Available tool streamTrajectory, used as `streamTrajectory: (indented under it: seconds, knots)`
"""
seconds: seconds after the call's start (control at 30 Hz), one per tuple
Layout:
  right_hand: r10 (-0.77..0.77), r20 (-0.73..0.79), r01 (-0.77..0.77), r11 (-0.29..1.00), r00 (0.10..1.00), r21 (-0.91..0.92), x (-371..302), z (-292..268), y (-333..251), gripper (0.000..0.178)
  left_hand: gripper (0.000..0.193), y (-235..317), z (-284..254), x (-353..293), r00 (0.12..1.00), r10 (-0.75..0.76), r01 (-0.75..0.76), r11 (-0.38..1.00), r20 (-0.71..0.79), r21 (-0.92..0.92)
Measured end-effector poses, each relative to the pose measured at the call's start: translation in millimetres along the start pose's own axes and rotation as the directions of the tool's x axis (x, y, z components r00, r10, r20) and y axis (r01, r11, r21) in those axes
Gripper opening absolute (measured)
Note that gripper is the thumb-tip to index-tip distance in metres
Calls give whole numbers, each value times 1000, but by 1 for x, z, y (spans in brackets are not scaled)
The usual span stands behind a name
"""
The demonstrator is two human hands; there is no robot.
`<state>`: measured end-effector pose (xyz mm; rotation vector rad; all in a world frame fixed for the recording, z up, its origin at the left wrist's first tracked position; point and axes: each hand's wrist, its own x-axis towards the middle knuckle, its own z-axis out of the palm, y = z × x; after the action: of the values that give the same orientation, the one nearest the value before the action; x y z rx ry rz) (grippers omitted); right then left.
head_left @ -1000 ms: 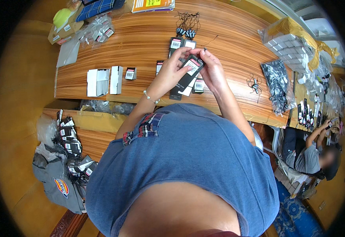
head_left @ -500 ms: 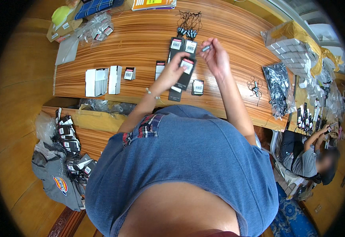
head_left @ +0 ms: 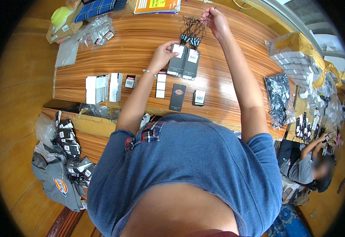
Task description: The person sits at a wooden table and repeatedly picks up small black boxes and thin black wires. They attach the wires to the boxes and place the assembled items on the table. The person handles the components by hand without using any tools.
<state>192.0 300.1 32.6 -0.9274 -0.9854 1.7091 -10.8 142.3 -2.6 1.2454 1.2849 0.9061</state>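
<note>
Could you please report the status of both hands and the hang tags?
Left hand touching left black hang-tag stack. Right hand pinching black cord. Two stacks side by side; bunched cords between hands.

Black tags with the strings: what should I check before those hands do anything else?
1. Left hand on the left tag pile: ok, touching its upper part.
2. Right hand on a black string: ok, pinched at the fingertips.
3. Right tag pile beside the left one: ok.
4. Strings neatly separated: not ok, loops overlap.
5. Single tag away from both piles: ok.
6. Number of tags per pile: cannot tell.
</note>
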Motion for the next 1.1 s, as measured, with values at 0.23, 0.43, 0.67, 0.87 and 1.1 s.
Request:
streamTrajectory:
  seconds: [0.23, 0.43, 0.67, 0.87, 1.1]
  knots:
    - [114, -95, -111, 993, 989, 39, 31, -7, 20, 23, 45, -5, 6, 0, 989, 59, -31, 978, -133, 204]
    - [122, -57, -117, 990, 991, 79, 34, -2, 21, 23, 34, -15, -5, 4, 993, -36, 37, 999, -114, 3]
    - [86, 48, -92, 987, 995, 134, 13, 17, -14, 24, 21, -6, -37, -11, 968, -209, 250, 845, 138, -472]
    - [77, 72, -87, 984, 994, 154, 10, 23, -23, 25, 27, 1, -37, -18, 959, -181, 280, 740, 219, -611]
    - [48, 51, -54, 991, 998, 120, 16, 19, -16, 24, 27, -4, -21, -14, 970, -237, 238, 866, 57, -441]
